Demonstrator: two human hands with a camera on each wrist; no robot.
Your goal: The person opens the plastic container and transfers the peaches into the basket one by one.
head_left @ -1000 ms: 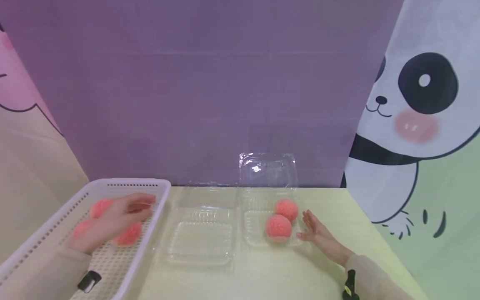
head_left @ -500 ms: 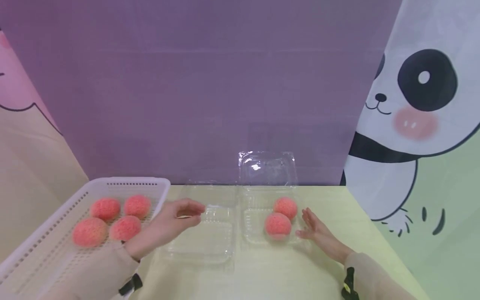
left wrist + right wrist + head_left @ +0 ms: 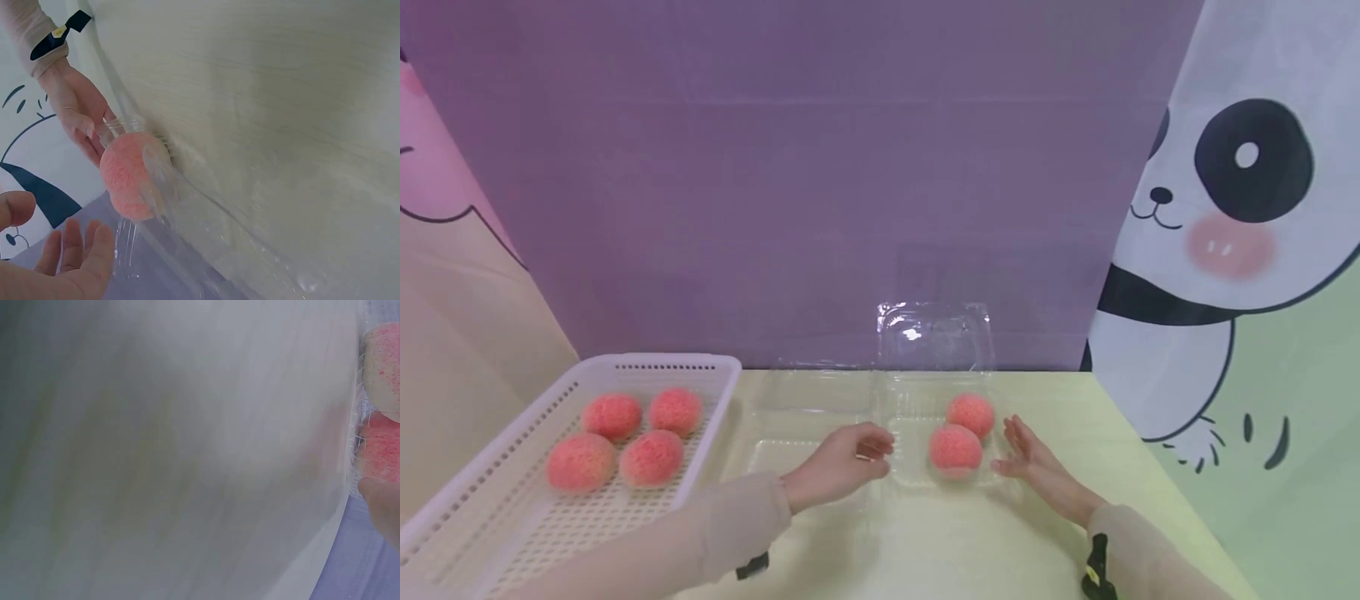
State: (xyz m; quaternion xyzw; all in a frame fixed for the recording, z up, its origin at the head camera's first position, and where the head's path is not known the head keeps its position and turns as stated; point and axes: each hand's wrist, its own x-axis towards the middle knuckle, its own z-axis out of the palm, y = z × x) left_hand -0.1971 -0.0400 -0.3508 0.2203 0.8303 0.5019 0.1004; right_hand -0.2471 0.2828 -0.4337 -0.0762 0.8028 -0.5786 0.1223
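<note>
My left hand [image 3: 838,462] hovers over the gap between two clear plastic clamshell boxes, its fingers loosely bent and holding nothing. In the left wrist view the same hand [image 3: 69,265] shows a bare palm. Two pink peaches, a front one [image 3: 956,451] and a back one [image 3: 971,415], lie in the right clamshell box [image 3: 910,458], whose lid [image 3: 936,342] is raised. Beside that box's right wall is my right hand [image 3: 1037,471], fingers extended; its thumb [image 3: 381,506] appears at the box's edge in the right wrist view. The left clamshell box [image 3: 775,454] is partly covered by my left hand.
At the left stands a white perforated basket [image 3: 696,467] with several peaches [image 3: 651,458] in it. A purple cloth [image 3: 775,208] hangs behind the pale table [image 3: 940,550], with a panda-print panel [image 3: 1217,250] on the right.
From above the basket, my left hand has moved right, across the left clamshell box, toward the right one. The peaches in the basket came fully into view. My right hand has stayed put.
</note>
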